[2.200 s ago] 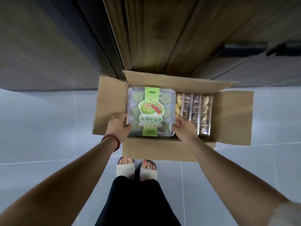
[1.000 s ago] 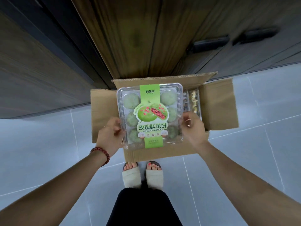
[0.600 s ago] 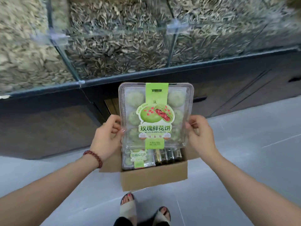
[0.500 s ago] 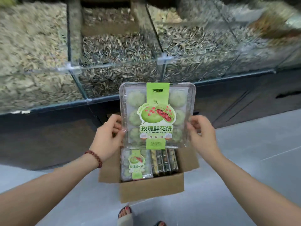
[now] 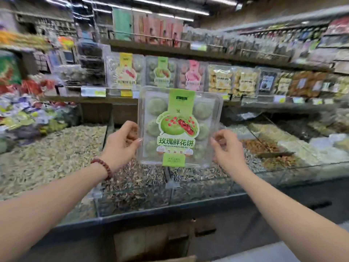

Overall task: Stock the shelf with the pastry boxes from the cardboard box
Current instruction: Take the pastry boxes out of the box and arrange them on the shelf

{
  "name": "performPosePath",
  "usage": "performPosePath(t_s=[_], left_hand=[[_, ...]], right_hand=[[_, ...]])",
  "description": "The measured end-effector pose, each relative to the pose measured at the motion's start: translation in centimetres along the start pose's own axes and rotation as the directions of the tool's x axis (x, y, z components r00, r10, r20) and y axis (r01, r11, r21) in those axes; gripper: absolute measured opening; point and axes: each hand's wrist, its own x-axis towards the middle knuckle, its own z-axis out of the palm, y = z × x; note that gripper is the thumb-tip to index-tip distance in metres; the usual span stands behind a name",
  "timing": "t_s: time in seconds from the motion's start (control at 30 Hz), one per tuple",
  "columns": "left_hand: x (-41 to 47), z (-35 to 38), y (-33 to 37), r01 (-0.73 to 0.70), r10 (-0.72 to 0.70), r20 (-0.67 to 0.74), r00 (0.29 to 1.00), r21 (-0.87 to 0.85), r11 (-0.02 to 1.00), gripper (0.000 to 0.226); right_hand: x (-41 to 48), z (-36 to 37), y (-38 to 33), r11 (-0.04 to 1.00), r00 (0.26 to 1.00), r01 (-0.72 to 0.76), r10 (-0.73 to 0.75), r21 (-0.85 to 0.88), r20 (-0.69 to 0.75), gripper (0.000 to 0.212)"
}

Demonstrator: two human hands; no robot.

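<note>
Left hand (image 5: 120,146) and right hand (image 5: 228,148) pinch the box (image 5: 179,127) by its side edges, upright, label forward, seemingly to match the blurred shelf (image 5: 66,99) row.

Loads of open air over the glass-walled bins of sunflower seeds (image 5: 132,201); the clear green-labelled plastic pastry box (image 5: 179,127) is held well above them. Wooden shelf (image 5: 113,100) behind is tight though: upright clear boxes (image 5: 161,72) with yellow, green and pink labels side by side, upper shelf board (image 5: 151,48) close overhead.
</note>
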Motion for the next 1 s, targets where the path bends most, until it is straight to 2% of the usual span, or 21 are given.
performPosePath(t_s=[0.17, 0.5, 0.7, 1.0], left_hand=[[6.3, -1.8, 0.8, -0.041, 0.044, -0.116, 0.992, 0.029, 0.999, 0.021], [15.1, -1.7, -0.1, -0.011, 0.019, -0.126, 0.992, 0.066, 0.998, 0.023], [22.5, 0.8, -1.4, 0.057, -0.040, -0.188, 0.981, 0.082, 0.995, 0.023], [35.2, 5.3, -3.1, 0.190, -0.114, -0.323, 0.939, 0.214, 0.958, 0.026]], right_hand=[[6.6, 0.8, -2.4, 0.996, 0.995, 0.091, -0.091, 0.001, -0.033, 0.004], [16.1, 3.5, -2.1, 0.997, 0.997, 0.074, -0.074, -0.005, -0.021, 0.002], [24.4, 5.2, -0.6, 0.989, 0.990, 0.139, -0.140, -0.055, -0.016, 0.005], [37.8, 9.3, 3.8, 0.992, 0.992, 0.126, -0.126, -0.032, -0.008, 0.005]])
